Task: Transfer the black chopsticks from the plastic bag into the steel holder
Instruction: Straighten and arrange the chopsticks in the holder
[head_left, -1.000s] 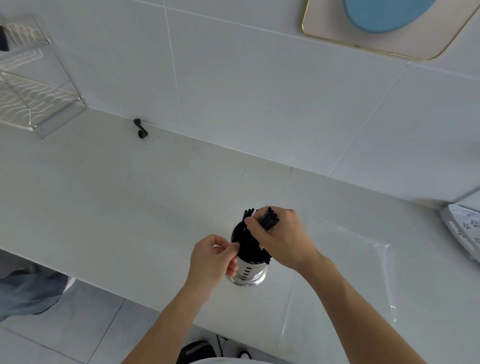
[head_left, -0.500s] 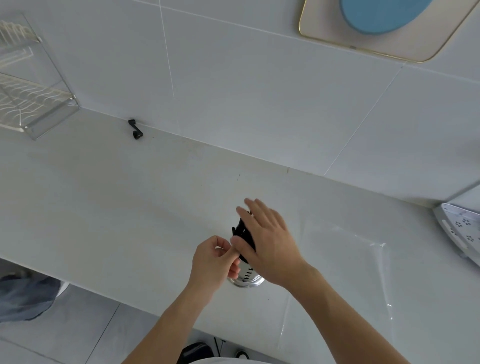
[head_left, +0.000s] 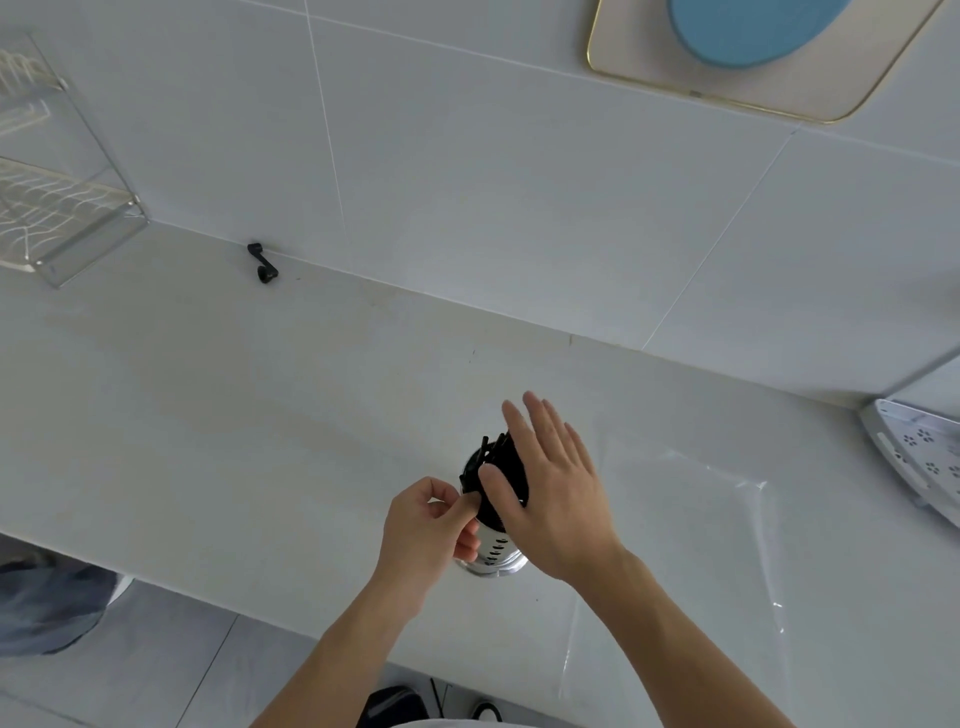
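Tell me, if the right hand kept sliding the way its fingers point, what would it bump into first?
Probably nothing nearby. The right hand lies flat over the black chopsticks, fingers aimed up and away across bare counter. The tiled wall looks like the first thing in line, though depth is unclear.

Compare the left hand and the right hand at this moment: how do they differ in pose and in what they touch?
The left hand has curled fingers gripping the steel holder at its side; the right hand is flat, fingers straight.
The left hand sits low by the holder's body; the right hand lies over the black chopsticks sticking out of its top.
Both are at the same holder on the counter.
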